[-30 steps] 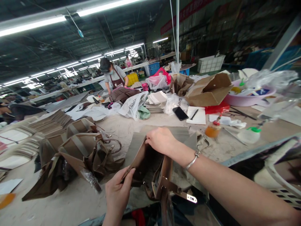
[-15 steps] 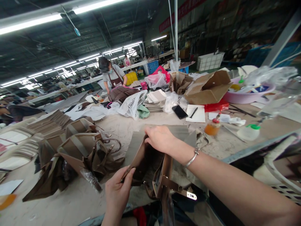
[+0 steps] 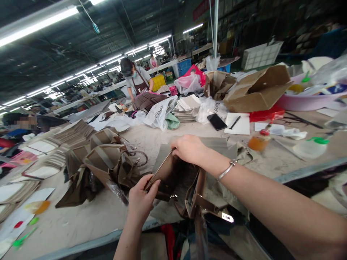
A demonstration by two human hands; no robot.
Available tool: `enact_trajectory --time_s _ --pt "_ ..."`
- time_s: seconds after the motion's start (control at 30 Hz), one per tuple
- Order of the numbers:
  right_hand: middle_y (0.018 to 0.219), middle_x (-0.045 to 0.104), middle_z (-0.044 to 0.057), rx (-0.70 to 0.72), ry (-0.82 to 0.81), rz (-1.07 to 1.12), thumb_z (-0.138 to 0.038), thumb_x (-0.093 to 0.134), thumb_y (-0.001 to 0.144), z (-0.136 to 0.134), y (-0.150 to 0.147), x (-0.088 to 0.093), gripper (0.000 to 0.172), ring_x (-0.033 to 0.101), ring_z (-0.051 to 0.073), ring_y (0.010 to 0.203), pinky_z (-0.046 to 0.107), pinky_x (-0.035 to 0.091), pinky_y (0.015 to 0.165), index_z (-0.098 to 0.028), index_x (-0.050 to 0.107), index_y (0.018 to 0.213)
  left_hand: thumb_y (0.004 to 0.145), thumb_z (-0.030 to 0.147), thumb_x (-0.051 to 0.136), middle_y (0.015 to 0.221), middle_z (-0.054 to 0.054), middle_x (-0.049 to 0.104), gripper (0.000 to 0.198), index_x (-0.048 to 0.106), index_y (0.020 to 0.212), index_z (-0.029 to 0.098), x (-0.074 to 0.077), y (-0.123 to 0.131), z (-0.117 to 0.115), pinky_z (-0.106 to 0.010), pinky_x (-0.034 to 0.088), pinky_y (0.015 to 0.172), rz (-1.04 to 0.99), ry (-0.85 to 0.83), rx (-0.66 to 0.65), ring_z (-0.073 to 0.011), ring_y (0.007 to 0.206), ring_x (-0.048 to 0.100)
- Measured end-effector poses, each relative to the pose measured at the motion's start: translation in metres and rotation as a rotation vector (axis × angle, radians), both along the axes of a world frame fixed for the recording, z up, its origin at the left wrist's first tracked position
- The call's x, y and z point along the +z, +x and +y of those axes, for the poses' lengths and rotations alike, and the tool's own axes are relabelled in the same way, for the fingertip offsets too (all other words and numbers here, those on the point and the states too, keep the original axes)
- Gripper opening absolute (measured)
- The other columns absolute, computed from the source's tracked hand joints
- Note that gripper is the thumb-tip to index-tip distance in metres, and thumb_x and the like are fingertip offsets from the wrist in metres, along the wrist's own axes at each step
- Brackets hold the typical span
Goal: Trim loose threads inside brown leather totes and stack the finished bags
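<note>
In the head view, your left hand [image 3: 141,193] and right hand [image 3: 189,150] are pinching one stiff rim of a smooth brown bag [image 3: 187,180], fingers firmly closed; it is gaping just right of that grip. A slotted, shiny metal plate [image 3: 227,217] is tipping its strap [image 3: 208,204]. Beyond the grip, a crinkled white plastic bag [image 3: 159,112] is showing slanted dark letters, not clearly readable; a co-worker's apron [image 3: 142,87] is bearing white print too small to read.

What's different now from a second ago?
Mostly the view: it swung left and tipped down a little, so a green plastic piece now shows at the lower left. Nothing was grabbed or let go. The left hand and right hand still pinch the brown handbag, and the black smartphone still lies near the pen.
</note>
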State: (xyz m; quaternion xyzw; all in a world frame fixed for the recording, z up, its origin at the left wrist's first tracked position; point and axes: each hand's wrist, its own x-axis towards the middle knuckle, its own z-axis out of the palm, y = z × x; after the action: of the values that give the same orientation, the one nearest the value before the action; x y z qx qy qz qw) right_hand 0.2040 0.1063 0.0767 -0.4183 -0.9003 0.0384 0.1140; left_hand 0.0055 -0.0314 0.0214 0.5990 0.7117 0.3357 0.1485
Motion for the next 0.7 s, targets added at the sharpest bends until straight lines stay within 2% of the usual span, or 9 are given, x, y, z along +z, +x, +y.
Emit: enact_trajectory --time_s 0.17,0.33,0.4,0.57,0.63,0.7 --pt "0.085 0.069 0.008 -0.002 -0.002 0.011 -0.034 0.053 0.080 0.001 -0.002 0.002 0.021 0.061 0.024 0.082 0.028 0.044 0.064 -0.023 0.069 0.090 0.077 0.038 0.059 0.092 -0.003 0.071 0.033 0.066 0.101 0.017 0.002 -0.004 0.006 -0.024 0.049 0.076 -0.104 -0.015 -0.060 -0.0182 0.085 0.064" --pt "0.086 0.070 0.007 -0.006 -0.026 0.036 -0.032 0.054 0.078 0.001 -0.002 0.003 0.020 0.062 0.023 0.082 0.028 0.045 0.065 -0.024 0.070 0.087 0.081 0.039 0.054 0.084 -0.003 0.069 0.028 0.066 0.092 0.016 0.008 -0.003 0.007 -0.023 0.049 0.070 0.014 -0.040 -0.121 -0.0169 0.077 0.063" --pt "0.084 0.070 0.007 0.003 -0.012 0.039 -0.029 0.053 0.078 0.002 -0.002 0.003 0.020 0.063 0.023 0.080 0.028 0.046 0.064 -0.023 0.071 0.085 0.083 0.040 0.050 0.086 -0.004 0.069 0.031 0.065 0.095 0.016 0.017 -0.002 0.008 -0.024 0.049 0.069 0.131 -0.111 -0.173 -0.0176 0.078 0.063" --pt "0.085 0.070 0.010 -0.011 0.017 0.012 -0.022 0.050 0.079 0.001 -0.003 0.005 0.021 0.064 0.023 0.080 0.028 0.048 0.066 -0.019 0.071 0.085 0.077 0.042 0.057 0.112 -0.006 0.065 0.055 0.049 0.129 0.022 0.056 0.002 0.016 -0.033 0.048 0.084 0.354 -0.260 -0.356 -0.0246 0.098 0.061" --pt "0.085 0.070 0.012 -0.011 0.011 0.009 -0.021 0.050 0.080 -0.001 -0.003 0.007 0.022 0.065 0.024 0.082 0.029 0.049 0.067 -0.017 0.071 0.087 0.073 0.042 0.062 0.114 -0.005 0.065 0.064 0.046 0.132 0.025 0.071 0.006 0.022 -0.032 0.047 0.087 0.382 -0.280 -0.473 -0.0255 0.104 0.060" --pt "0.085 0.070 0.013 -0.006 0.007 0.014 -0.021 0.050 0.081 -0.004 -0.003 0.010 0.023 0.065 0.024 0.083 0.030 0.049 0.068 -0.016 0.071 0.089 0.072 0.044 0.063 0.111 -0.005 0.066 0.061 0.049 0.129 0.027 0.079 0.012 0.032 -0.030 0.047 0.084 0.415 -0.272 -0.517 -0.0250 0.102 0.061"
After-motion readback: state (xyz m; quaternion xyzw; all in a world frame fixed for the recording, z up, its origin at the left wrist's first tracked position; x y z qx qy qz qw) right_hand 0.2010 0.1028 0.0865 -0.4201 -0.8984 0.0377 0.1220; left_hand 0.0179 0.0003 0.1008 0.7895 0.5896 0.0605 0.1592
